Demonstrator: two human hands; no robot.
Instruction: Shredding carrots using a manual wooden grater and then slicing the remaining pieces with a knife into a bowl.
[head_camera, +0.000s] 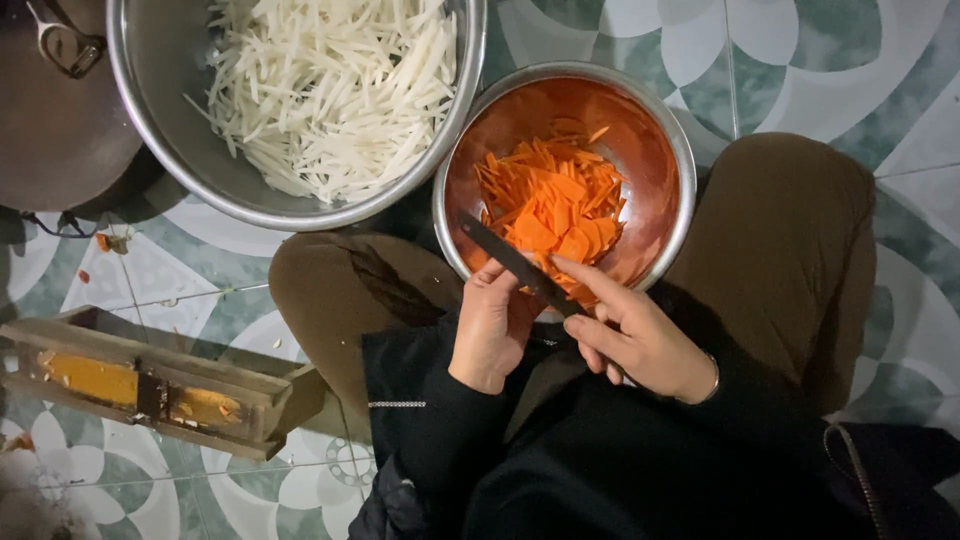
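A steel bowl rests on the floor between my knees and holds thin orange carrot slices. My right hand grips a dark knife. Its index finger lies along the blade, which slants up-left over the bowl's near rim. My left hand is curled tight against the blade's near side, its fingers closed on a small carrot piece that is mostly hidden. Both hands hover just above the near edge of the bowl. Black sleeves cover both of my forearms.
A bigger steel bowl of white vegetable strips stands at the top left, touching the carrot bowl. A wooden slicer board with orange residue lies on the patterned tile floor at left. A dark round pan sits in the top-left corner, with carrot scraps nearby.
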